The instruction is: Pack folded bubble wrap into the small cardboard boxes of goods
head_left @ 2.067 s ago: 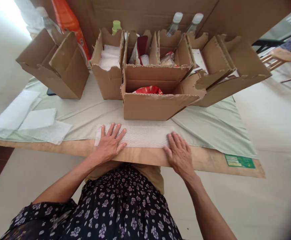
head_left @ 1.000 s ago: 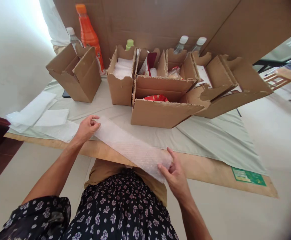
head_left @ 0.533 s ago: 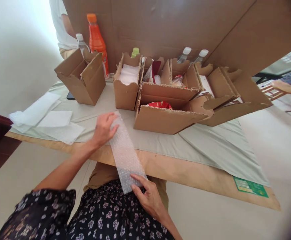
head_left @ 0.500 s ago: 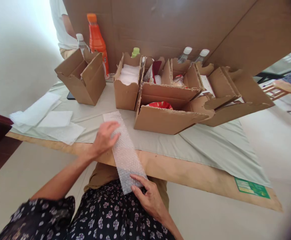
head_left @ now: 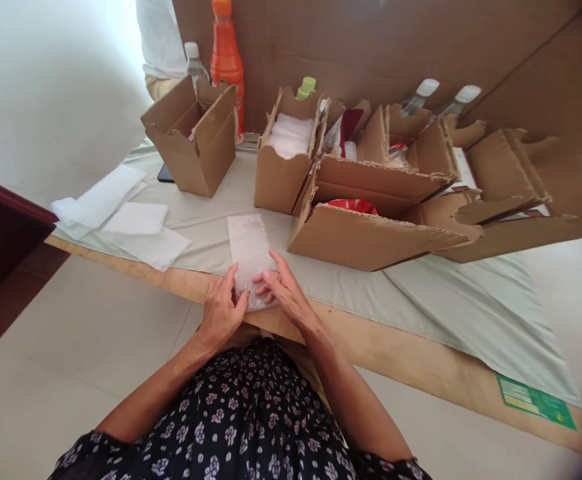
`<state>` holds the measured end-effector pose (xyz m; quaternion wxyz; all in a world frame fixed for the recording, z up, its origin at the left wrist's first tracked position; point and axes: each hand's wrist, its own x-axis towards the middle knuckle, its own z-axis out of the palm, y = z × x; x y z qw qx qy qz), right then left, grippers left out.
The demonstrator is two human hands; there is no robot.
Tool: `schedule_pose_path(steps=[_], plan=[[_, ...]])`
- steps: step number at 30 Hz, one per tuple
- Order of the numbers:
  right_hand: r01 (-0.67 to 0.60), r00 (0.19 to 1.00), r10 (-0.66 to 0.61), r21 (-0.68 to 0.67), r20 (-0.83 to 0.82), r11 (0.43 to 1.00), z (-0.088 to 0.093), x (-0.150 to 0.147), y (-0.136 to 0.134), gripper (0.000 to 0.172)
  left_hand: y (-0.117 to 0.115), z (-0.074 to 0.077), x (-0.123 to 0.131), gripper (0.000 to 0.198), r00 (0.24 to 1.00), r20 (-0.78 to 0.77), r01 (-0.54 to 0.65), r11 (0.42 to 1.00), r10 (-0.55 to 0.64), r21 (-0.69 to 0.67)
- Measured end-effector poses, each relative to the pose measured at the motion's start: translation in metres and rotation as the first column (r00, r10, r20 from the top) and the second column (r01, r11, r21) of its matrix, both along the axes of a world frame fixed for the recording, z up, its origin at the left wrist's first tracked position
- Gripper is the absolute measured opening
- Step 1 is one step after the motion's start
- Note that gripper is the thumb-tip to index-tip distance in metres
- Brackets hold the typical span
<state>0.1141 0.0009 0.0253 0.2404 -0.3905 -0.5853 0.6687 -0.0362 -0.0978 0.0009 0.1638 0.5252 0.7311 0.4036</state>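
Note:
A strip of bubble wrap, now short and folded over, lies at the table's front edge. My left hand touches its lower left side, thumb and fingers apart. Over the lower right part rests my right hand, fingers spread and slightly bent. The wrap's near end is partly hidden by both hands. More white wrap sheets lie in a loose pile to the left.
Cardboard boxes with packets inside stand along the table. Another box is at the left. Behind them are an orange bottle, clear bottles and a cardboard panel. A person in white stands beyond.
The bubble wrap has gone from a long strip hanging over the edge to a shorter folded piece on the table. Both hands have come together at its near end. The view has shifted.

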Motion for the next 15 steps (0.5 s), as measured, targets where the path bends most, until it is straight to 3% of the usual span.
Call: schedule_pose_path(steps=[2, 5, 7, 10, 12, 15], plan=[[0.026, 1.0, -0.026, 0.063, -0.004, 0.998, -0.004, 0.002, -0.004, 0.071, 0.002, -0.004, -0.003, 0.062, 0.988, -0.156, 0.005, 1.0, -0.003, 0.01], [0.055, 0.996, -0.073, 0.288, 0.052, 0.956, -0.001, 0.02, -0.019, 0.045, 0.002, -0.009, -0.007, 0.069, 0.97, -0.243, 0.011, 0.999, -0.02, -0.037], [0.028, 0.987, -0.102, 0.489, 0.124, 0.872, 0.002, 0.034, -0.029, 0.031, 0.001, -0.009, -0.009, 0.069, 0.968, -0.249, 0.013, 0.999, -0.023, -0.039], [-0.074, 0.969, -0.114, 0.704, 0.217, 0.706, 0.0, 0.047, -0.039, 0.029, 0.002, -0.005, -0.01, 0.064, 0.976, -0.218, 0.033, 0.999, -0.028, 0.019], [-0.108, 0.958, -0.142, 0.775, 0.248, 0.622, -0.005, 0.05, -0.043, 0.031, 0.003, -0.003, -0.01, 0.059, 0.981, -0.192, 0.048, 0.997, -0.035, 0.063], [-0.104, 0.944, -0.21, 0.831, 0.256, 0.546, -0.013, 0.048, -0.046, 0.029, 0.007, -0.003, -0.009, 0.057, 0.98, -0.194, 0.056, 0.996, -0.041, 0.074]])
